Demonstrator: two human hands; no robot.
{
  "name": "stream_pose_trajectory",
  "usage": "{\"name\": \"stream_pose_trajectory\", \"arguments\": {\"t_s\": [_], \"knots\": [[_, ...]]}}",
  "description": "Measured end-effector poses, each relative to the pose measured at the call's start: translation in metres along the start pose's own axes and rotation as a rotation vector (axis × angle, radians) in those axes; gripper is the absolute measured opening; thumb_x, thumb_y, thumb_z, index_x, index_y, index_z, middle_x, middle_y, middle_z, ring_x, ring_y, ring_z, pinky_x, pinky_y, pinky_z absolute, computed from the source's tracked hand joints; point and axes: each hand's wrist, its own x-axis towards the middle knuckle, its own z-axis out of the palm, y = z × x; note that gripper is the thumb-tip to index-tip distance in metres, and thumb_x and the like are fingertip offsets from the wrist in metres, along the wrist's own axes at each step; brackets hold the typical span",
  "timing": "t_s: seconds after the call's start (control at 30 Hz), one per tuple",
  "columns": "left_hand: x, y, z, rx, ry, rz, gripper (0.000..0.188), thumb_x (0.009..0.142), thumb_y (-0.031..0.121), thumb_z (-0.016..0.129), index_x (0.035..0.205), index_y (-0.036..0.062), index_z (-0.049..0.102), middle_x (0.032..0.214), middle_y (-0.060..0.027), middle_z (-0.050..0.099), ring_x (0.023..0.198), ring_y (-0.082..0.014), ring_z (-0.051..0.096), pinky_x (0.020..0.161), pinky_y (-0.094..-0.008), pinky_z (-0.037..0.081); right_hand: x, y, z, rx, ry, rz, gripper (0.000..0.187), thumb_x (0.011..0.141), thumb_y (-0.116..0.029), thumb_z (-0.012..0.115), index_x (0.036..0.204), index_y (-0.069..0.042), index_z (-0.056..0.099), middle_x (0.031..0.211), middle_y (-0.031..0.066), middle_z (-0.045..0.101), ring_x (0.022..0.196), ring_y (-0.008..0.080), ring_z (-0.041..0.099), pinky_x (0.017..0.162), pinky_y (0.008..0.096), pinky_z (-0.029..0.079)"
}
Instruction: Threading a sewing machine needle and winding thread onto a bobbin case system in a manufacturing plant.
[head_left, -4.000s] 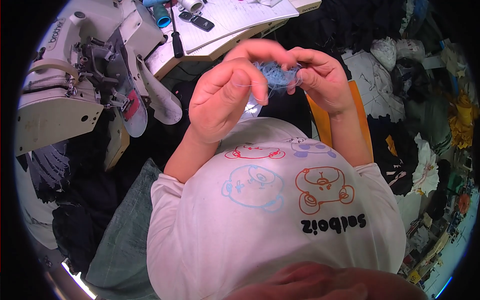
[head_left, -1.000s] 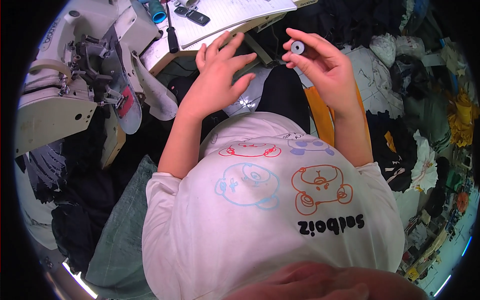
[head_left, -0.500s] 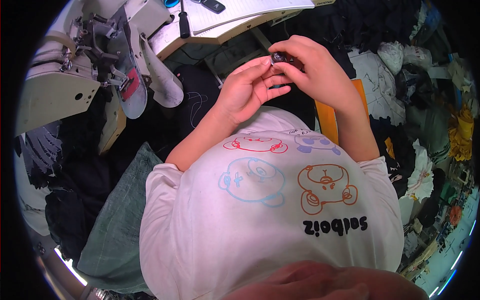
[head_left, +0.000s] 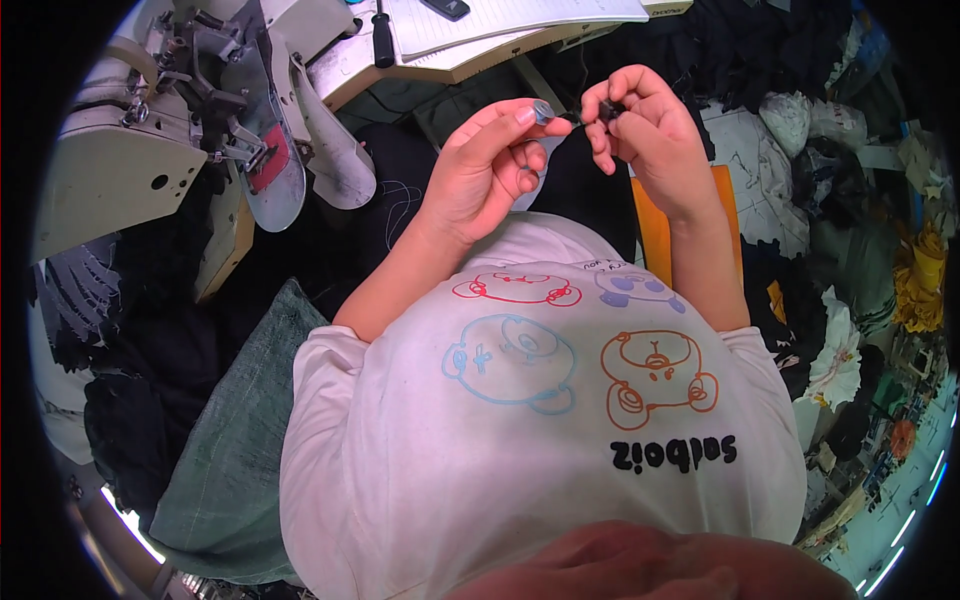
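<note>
My left hand point(head_left: 478, 168) is raised in front of my belly, its thumb and forefinger pinching a small silvery round metal piece that looks like a bobbin case point(head_left: 543, 112). My right hand point(head_left: 655, 138) is held just to the right of it, fingers curled round a small dark round piece that looks like a bobbin point(head_left: 608, 108). Fingers partly cover this dark piece, so its detail is hard to make out. A narrow gap separates the two hands.
At the upper left stands a white industrial sewing machine point(head_left: 130, 185) with metal plates. A pale tabletop point(head_left: 345, 75) holds a black-handled screwdriver point(head_left: 382, 42) and lined paper point(head_left: 480, 30). Green cloth point(head_left: 235, 460) hangs at my left; dark fabric heaps and plastic bags point(head_left: 785, 122) lie to the right.
My hands were together at one dark round piece; now they have drawn apart. The silvery piece shows in my left hand, and the dark one has moved right with my right hand.
</note>
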Motion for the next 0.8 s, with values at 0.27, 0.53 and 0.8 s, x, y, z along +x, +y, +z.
{"name": "stream_pose_trajectory", "arguments": {"t_s": [0.27, 0.53, 0.8], "knots": [[-0.008, 0.005, 0.002, 0.098, -0.045, 0.085, 0.019, 0.098, 0.013, 0.064, 0.111, -0.0017, 0.064, 0.092, -0.0126, 0.070, 0.066, -0.0108, 0.064, 0.051, -0.0224, 0.055, 0.000, 0.011, 0.017, -0.483, -0.130, -0.214, 0.036, 0.090, -0.007, 0.070, 0.125, -0.007, 0.064, 0.093, -0.0032, 0.052, 0.072, 0.0037, 0.048, 0.060, 0.0188, 0.040], [-0.014, 0.021, -0.001, 0.504, -0.008, 0.267, 0.018, 0.095, 0.009, 0.066, 0.111, 0.0008, 0.070, 0.085, -0.0074, 0.067, 0.070, -0.0123, 0.064, 0.060, -0.0241, 0.053, 0.003, 0.008, 0.027, -0.481, -0.175, -0.364, 0.030, 0.089, 0.000, 0.071, 0.119, -0.003, 0.071, 0.099, 0.0038, 0.061, 0.084, 0.0086, 0.057, 0.069, 0.0203, 0.045], [-0.015, 0.047, 0.006, 1.484, 0.007, 0.870, 0.033, 0.077, 0.014, 0.078, 0.109, 0.0074, 0.074, 0.127, -0.0101, 0.065, 0.118, -0.0276, 0.054, 0.104, -0.0393, 0.038, 0.003, 0.006, 0.030, -0.781, -0.063, -0.456, 0.032, 0.085, 0.000, 0.072, 0.117, -0.004, 0.071, 0.097, 0.0073, 0.068, 0.086, 0.0138, 0.064, 0.069, 0.0236, 0.049]]}}
